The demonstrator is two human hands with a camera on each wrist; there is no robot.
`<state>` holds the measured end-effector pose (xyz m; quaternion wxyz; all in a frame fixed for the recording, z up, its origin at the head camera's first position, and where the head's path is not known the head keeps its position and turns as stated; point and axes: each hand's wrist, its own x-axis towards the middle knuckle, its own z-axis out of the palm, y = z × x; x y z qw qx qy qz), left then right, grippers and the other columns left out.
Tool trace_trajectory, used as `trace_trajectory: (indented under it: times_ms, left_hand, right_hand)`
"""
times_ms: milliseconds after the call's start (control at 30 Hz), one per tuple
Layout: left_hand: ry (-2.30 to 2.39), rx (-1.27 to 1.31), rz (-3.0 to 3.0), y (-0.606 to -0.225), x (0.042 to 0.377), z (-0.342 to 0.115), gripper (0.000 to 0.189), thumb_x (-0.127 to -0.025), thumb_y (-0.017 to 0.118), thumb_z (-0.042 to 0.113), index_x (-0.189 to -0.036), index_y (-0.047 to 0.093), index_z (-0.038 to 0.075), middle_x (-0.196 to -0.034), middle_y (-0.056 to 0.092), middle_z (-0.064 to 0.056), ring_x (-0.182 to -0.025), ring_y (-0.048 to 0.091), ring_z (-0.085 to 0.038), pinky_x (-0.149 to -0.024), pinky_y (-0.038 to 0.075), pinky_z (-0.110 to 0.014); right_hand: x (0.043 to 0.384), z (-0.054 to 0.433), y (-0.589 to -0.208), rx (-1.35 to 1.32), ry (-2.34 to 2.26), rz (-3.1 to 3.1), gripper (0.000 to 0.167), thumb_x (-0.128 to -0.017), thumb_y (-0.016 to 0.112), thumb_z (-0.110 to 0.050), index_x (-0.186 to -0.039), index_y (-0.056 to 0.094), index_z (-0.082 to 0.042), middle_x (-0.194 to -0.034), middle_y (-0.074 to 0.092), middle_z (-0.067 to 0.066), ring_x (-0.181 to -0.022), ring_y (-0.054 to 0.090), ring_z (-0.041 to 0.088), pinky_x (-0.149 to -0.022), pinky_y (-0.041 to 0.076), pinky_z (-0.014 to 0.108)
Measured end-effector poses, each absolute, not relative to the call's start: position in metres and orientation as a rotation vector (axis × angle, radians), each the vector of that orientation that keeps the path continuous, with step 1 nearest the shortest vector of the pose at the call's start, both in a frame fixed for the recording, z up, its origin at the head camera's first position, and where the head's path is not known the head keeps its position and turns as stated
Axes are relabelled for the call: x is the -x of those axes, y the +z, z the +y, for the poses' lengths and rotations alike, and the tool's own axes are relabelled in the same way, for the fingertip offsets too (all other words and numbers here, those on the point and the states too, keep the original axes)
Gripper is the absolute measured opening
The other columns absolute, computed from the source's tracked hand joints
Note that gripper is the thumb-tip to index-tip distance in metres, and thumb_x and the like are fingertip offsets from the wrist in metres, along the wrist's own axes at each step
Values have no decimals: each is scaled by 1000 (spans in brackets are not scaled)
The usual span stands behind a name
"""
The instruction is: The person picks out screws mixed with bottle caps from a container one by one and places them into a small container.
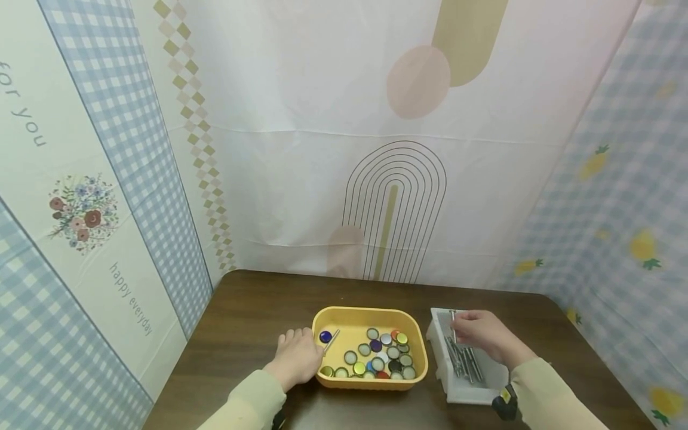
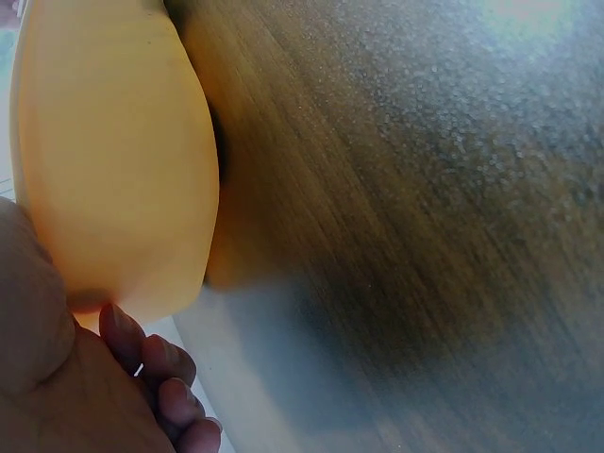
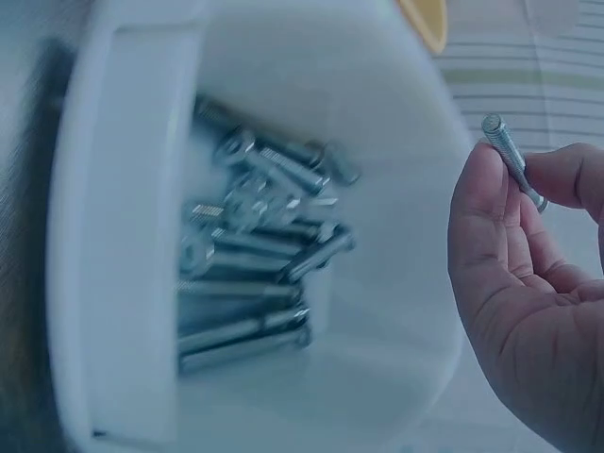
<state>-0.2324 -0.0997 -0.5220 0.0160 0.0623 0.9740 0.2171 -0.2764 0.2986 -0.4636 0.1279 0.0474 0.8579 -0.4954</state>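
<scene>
A threaded metal bolt (image 3: 510, 154) stands pinched between the thumb and fingertips of my right hand (image 1: 481, 333), above the white bin (image 1: 450, 391). Several more bolts (image 3: 255, 250) lie in a loose pile in that bin. My left hand (image 1: 301, 358) holds the left wall of a yellow basket (image 1: 371, 386), its thumb by the rim. In the left wrist view the fingers (image 2: 160, 359) curl beside the basket's outer side. Inside the basket, near that hand, one bolt (image 1: 331, 340) leans by a dark blue bottle cap (image 1: 325, 337).
Many bottle caps (image 1: 378, 364) in mixed colours lie in the yellow basket, mostly to the right and front. Both containers stand side by side on a dark wooden table (image 1: 252, 304). Printed cloth (image 1: 301, 191) hangs behind the table and on both sides.
</scene>
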Motion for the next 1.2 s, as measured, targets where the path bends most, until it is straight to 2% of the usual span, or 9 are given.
trace_trajectory:
  times_ms: [233,467,700,933,1200]
  left_hand:
    - [674,-189,3051,-522,231,-99,27,-92,50,26,-93,52,-1,-80,44,-9,-80,39,-28,-77,31,-47]
    - [690,-189,3033,-522,231,-99,28,-92,50,27,-95,52,-1,-81,45,-10,-81,39,-28,-78,31,-48]
    - [686,-188,3025,-520,230,-99,27,-92,50,27,-94,52,-1,-80,44,-9,-80,39,-27,-77,31,-47]
    - [685,-180,3015,-519,231,-98,29,-92,51,28,-95,52,-1,-81,45,-9,-81,39,-28,-78,31,-48]
    - [676,-182,3019,-519,231,-98,30,-93,51,28,-96,52,-1,-81,46,-9,-81,40,-28,-77,31,-48]
  right_hand:
    - [272,305,-473,-180,-1264,2629,20,-91,61,-16,-92,62,4,-85,61,8,-77,58,19,-72,51,35]
    - [269,306,-479,-195,-1259,2668,25,-89,62,-10,-102,61,11,-92,65,14,-79,65,21,-71,55,37]
    - [271,308,-485,-221,-1239,2684,26,-88,64,-10,-103,60,12,-89,65,13,-75,66,21,-68,55,37]
    - [271,309,-488,-232,-1277,2659,27,-89,63,-9,-104,59,14,-92,66,16,-79,67,23,-70,55,37]
    - [266,307,-483,-207,-1246,2698,22,-84,61,-8,-98,62,10,-88,64,12,-78,65,21,-70,55,35]
